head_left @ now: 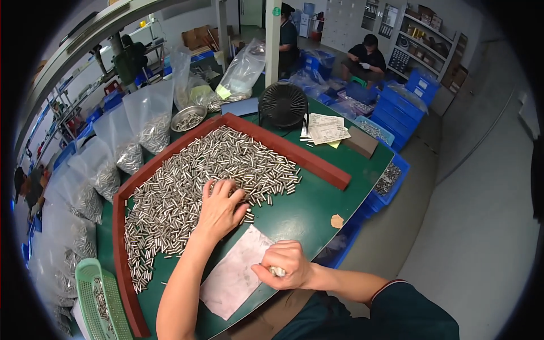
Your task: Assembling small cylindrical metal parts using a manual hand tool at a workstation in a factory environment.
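Observation:
A broad heap of small shiny metal pins [187, 187] covers the left and middle of the green tabletop. My left hand [220, 211] rests on the heap's near right part, fingers bent and spread, touching pins; its fingertips are partly hidden among them. My right hand [286, 265] is closed in a fist above the table's near edge. Something small and pale shows between its fingers, too covered to name. Beneath and beside that fist lies a stained whitish cloth or sheet [235, 277], flat on the table.
Dark red rails [317, 164] border the heap. Behind stand a black fan [283, 105], a metal bowl [188, 119], papers [326, 129] and a brown block [361, 141]. Pin-filled plastic bags [153, 116] and a green basket [85, 283] line the left. Blue bins [396, 113] stand right; a person [367, 59] sits beyond.

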`<state>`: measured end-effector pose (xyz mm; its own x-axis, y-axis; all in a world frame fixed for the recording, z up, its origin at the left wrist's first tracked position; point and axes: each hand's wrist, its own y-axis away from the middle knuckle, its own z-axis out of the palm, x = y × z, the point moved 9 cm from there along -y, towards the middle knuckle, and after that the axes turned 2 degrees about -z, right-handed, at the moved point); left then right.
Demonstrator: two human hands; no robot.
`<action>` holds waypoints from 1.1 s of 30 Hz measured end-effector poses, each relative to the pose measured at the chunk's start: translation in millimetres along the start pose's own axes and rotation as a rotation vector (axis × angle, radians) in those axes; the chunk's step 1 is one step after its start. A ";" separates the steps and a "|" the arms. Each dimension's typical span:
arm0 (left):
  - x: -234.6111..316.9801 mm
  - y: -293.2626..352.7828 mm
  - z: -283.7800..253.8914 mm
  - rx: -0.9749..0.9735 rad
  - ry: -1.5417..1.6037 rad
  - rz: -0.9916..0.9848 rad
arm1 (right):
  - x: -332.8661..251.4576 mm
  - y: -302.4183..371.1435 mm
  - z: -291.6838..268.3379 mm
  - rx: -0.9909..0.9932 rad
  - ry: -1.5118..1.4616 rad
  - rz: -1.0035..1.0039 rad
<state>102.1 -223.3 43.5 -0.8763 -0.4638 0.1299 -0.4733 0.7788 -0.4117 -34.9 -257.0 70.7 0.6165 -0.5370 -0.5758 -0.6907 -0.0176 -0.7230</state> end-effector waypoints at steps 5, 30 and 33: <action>-29.9 38.6 -25.1 0.019 -0.076 -0.073 | 2.5 -12.4 1.9 0.010 -0.008 0.084; -47.2 174.2 -69.0 -0.152 -0.149 -0.586 | -1.4 11.8 -18.3 -0.009 -0.101 -0.065; -44.0 217.5 -85.5 -0.158 -0.142 -0.765 | -9.9 8.3 -15.2 -0.025 -0.138 -0.106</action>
<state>30.0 2.6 25.4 -0.2880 -0.9356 0.2042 -0.9559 0.2679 -0.1206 -52.6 -264.7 76.2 0.7308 -0.4105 -0.5453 -0.6275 -0.0896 -0.7735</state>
